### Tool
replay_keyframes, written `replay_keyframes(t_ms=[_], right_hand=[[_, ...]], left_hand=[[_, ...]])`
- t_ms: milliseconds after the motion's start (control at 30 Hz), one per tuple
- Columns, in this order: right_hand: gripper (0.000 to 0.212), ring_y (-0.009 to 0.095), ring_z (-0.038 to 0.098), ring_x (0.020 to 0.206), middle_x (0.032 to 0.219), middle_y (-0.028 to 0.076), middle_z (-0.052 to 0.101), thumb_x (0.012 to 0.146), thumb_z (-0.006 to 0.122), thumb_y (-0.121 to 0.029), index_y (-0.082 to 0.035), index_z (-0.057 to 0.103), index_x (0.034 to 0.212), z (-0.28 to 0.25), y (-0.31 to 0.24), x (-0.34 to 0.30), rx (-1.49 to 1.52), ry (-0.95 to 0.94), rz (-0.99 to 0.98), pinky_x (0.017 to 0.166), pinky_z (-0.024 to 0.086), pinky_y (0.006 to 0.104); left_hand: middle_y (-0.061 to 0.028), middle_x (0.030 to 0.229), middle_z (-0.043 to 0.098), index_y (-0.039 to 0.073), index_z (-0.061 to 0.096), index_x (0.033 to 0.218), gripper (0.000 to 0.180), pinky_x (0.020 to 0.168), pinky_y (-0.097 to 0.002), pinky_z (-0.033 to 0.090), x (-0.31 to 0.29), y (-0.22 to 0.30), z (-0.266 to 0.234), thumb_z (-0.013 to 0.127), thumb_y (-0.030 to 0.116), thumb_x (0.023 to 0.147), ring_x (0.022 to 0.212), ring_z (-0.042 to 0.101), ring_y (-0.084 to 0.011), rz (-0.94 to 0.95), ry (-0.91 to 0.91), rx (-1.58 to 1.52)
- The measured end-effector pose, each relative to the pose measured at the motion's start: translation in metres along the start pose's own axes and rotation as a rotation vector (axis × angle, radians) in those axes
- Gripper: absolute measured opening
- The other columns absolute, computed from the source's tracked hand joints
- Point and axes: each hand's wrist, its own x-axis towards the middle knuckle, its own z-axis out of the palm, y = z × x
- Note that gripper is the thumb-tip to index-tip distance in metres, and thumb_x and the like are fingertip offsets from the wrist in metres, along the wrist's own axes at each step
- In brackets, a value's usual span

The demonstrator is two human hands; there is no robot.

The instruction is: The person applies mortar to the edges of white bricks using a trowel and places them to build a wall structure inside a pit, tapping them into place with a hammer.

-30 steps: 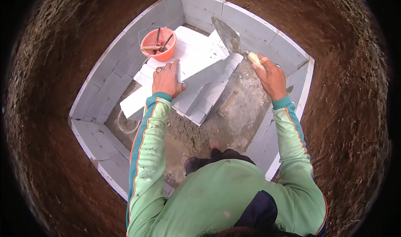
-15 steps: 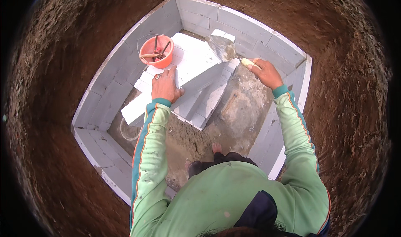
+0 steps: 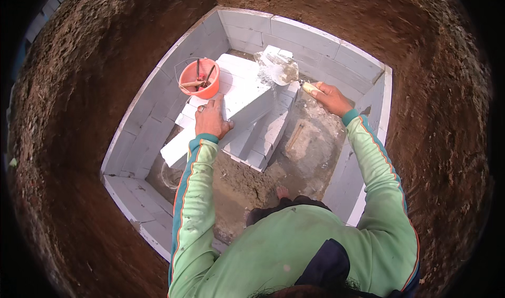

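Note:
My right hand (image 3: pixel 332 99) is closed around the pale handle of a trowel (image 3: pixel 285 73). Its broad grey blade lies at the far right end of a long white building block (image 3: pixel 244 101), where white dust and crumbs show. Across the same block, nearer its left part, my left hand (image 3: pixel 211 120) bends its fingers over the top and grips it, a ring on one finger. The block lies on a stack of similar white blocks (image 3: pixel 258 145). Just beyond my left hand, an orange bucket (image 3: pixel 211 90) stands on the blocks with several tools inside.
A low block wall (image 3: pixel 310 38) surrounds me on all sides, with steep brown earth (image 3: pixel 368 19) behind it. A thin stick (image 3: pixel 294 136) lies on the dirty floor (image 3: pixel 315 145) right of the stack. A clear hose loop (image 3: pixel 167 178) rests at the left.
The trowel blade has shifted at the block's far end, and white dust and crumbs now show there. My left hand keeps its hold. The whole view has shifted slightly.

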Motion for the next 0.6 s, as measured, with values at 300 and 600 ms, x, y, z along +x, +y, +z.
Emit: replay_keyframes(t_ms=[300, 600], right_hand=[[0.044, 0.039, 0.066, 0.087, 0.098, 0.018, 0.071, 0.097, 0.057, -0.043, -0.013, 0.061, 0.129, 0.01, 0.007, -0.006, -0.415, 0.079, -0.181, 0.081, 0.05, 0.0448], [0.041, 0.022, 0.061, 0.068, 0.074, 0.007, 0.062, 0.097, 0.057, -0.04, -0.009, 0.062, 0.125, -0.004, 0.007, -0.03, 0.033, 0.017, 0.103, 0.066, 0.048, 0.0366]], left_hand=[[-0.0136, 0.13, 0.06, 0.014, 0.043, 0.145, 0.095, 0.101, -0.0512, 0.042, 0.002, 0.004, -0.006, 0.086, 0.031, 0.062, 0.12, 0.056, -0.0397, 0.025, -0.001, 0.012], [-0.0178, 0.143, 0.05, 0.011, 0.028, 0.155, 0.111, 0.11, -0.0541, 0.035, -0.004, 0.006, -0.01, 0.085, 0.032, 0.062, 0.13, 0.05, -0.0419, 0.029, 0.011, -0.122]])
